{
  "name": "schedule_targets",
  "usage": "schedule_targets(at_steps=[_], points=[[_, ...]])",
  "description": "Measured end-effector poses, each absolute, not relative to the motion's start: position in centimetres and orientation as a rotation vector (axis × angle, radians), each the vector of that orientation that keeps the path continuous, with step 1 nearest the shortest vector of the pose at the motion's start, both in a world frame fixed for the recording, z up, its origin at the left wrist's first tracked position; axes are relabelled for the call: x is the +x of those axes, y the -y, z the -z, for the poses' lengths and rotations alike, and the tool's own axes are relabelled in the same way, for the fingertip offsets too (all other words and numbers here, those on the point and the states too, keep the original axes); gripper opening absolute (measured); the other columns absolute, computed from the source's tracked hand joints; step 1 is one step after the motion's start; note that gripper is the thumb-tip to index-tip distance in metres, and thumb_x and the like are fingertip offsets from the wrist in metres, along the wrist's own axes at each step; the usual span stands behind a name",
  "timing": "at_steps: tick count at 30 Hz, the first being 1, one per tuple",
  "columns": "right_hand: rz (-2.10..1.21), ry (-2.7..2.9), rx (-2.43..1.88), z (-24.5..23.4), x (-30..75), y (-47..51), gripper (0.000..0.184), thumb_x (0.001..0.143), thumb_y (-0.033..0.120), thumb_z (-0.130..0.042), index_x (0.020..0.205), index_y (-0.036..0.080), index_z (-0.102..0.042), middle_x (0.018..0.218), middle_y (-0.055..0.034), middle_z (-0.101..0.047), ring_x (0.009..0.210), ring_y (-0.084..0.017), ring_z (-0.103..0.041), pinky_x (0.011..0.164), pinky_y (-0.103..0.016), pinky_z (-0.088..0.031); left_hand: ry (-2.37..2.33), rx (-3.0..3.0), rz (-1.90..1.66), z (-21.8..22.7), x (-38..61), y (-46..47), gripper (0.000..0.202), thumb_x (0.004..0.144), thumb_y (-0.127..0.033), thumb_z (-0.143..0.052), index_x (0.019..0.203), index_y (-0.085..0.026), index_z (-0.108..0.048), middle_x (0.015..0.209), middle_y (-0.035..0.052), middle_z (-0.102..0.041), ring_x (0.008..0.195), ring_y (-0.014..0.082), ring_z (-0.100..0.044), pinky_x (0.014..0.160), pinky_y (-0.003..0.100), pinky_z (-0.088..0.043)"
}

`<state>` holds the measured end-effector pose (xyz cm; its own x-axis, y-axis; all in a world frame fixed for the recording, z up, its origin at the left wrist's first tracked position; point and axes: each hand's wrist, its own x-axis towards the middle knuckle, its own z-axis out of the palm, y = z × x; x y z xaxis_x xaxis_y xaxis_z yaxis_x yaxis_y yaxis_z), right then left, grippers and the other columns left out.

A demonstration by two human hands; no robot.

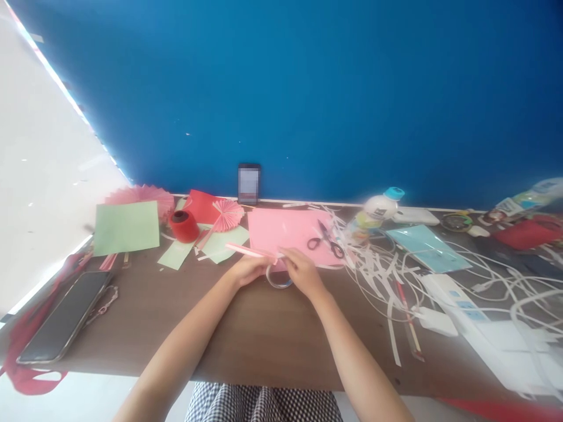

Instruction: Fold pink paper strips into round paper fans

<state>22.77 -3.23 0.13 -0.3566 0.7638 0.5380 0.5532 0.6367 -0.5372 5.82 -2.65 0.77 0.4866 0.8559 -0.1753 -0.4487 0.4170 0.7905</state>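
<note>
My left hand (251, 270) is closed around a narrow pink-and-white folded paper strip (246, 250), whose free end points up and to the left. Close beside it, my right hand (302, 273) pinches near the strip's other end; exactly what sits between those fingertips is too small to make out. A ring-shaped roll of tape (278, 285) shows between the two hands, its upper part hidden by them. Just beyond lies a pink paper sheet (281, 225), with black-handled scissors (328, 239) on its right side.
Green paper (127, 228), pink paper fans (227, 215) and a red spool-like object (183, 226) lie left. A phone (65, 316) rests near the left edge; another device (248, 183) leans on the blue wall. Rightward are white paper scraps (378, 272), a bottle (373, 212), cables and a power strip (457, 305).
</note>
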Motion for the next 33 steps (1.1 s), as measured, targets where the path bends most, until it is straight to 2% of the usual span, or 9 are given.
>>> schedule_targets(at_steps=[4,11,16,18,20,22,25,29,33], points=[[-0.368,2.144,-0.945,0.3,22.6,3.3,0.038,0.084,0.013,-0.032,0.113,0.025,-0.052,0.093,-0.004,-0.061,0.082,-0.015,-0.057,0.072,-0.029,-0.048,-0.616,0.784,-0.86,-0.9,5.9,2.9,0.014,0.055,-0.016,-0.072,0.067,-0.01,-0.066,0.063,0.0038,-0.062,0.064,0.0131,-0.056,0.078,0.035,-0.041],[-0.068,1.68,-1.332,0.8,25.2,1.6,0.032,0.081,0.017,-0.035,0.102,0.018,-0.059,0.093,-0.0107,-0.061,0.089,-0.022,-0.056,0.08,-0.039,-0.043,-0.732,0.744,-1.034,-0.8,6.0,2.4,0.025,0.054,-0.016,-0.073,0.078,-0.009,-0.068,0.089,0.0125,-0.066,0.089,0.0215,-0.058,0.087,0.035,-0.04],[0.09,1.428,-1.506,-0.3,25.2,1.7,0.046,0.069,0.021,-0.052,0.113,0.011,-0.048,0.121,-0.0191,-0.038,0.115,-0.032,-0.033,0.092,-0.053,-0.027,-0.808,0.779,-1.052,-0.5,6.3,2.5,0.025,0.051,-0.018,-0.074,0.073,-0.008,-0.068,0.08,0.0124,-0.067,0.082,0.0211,-0.06,0.08,0.034,-0.044],[-0.036,1.54,-1.413,-0.6,24.0,2.4,0.032,0.071,0.026,-0.052,0.101,0.014,-0.054,0.112,-0.0156,-0.045,0.108,-0.029,-0.04,0.091,-0.048,-0.03,-0.833,0.801,-1.052,-0.4,6.4,2.6,0.027,0.051,-0.019,-0.074,0.075,-0.008,-0.068,0.08,0.0123,-0.067,0.08,0.0209,-0.06,0.075,0.032,-0.045],[-0.35,1.669,-1.286,-0.8,22.5,3.1,0.018,0.077,0.031,-0.047,0.08,0.016,-0.057,0.086,-0.0081,-0.055,0.087,-0.022,-0.051,0.08,-0.039,-0.04,-0.867,0.834,-1.06,-0.3,6.3,2.6,0.027,0.052,-0.021,-0.074,0.075,-0.009,-0.069,0.078,0.011,-0.066,0.075,0.0192,-0.06,0.069,0.03,-0.045],[-0.696,1.707,-1.203,-0.7,21.2,3.6,0.023,0.08,0.035,-0.044,0.07,0.017,-0.055,0.068,-0.0027,-0.054,0.068,-0.017,-0.053,0.065,-0.03,-0.044,-0.878,0.876,-1.092,-0.4,6.3,2.7,0.023,0.053,-0.022,-0.073,0.072,-0.01,-0.069,0.074,0.0084,-0.066,0.068,0.0167,-0.059,0.063,0.027,-0.044],[-0.977,1.667,-1.143,-0.6,20.2,3.8,0.029,0.08,0.04,-0.044,0.064,0.017,-0.053,0.054,0.0025,-0.047,0.054,-0.013,-0.047,0.054,-0.025,-0.04,-0.768,0.93,-1.097,-0.9,6.3,2.9,0.016,0.058,-0.023,-0.07,0.069,-0.011,-0.068,0.068,0.0061,-0.065,0.063,0.0151,-0.058,0.063,0.027,-0.042],[-1.083,1.623,-1.085,-0.8,20.2,3.8,0.034,0.081,0.042,-0.044,0.058,0.018,-0.05,0.046,0.005,-0.04,0.047,-0.01,-0.041,0.051,-0.023,-0.037,-0.627,0.926,-0.963,-1.4,6.4,3.1,0.016,0.065,-0.023,-0.065,0.07,-0.008,-0.068,0.062,0.0073,-0.063,0.059,0.0143,-0.056,0.061,0.026,-0.041],[-0.953,1.542,-1.152,-0.8,21.0,3.5,0.034,0.081,0.042,-0.042,0.057,0.018,-0.048,0.048,0.0041,-0.04,0.047,-0.011,-0.041,0.048,-0.023,-0.036,-0.633,0.716,-0.996,-0.8,6.1,2.5,0.016,0.066,-0.019,-0.065,0.08,-0.011,-0.067,0.082,0.0078,-0.066,0.073,0.0133,-0.059,0.068,0.022,-0.044]])
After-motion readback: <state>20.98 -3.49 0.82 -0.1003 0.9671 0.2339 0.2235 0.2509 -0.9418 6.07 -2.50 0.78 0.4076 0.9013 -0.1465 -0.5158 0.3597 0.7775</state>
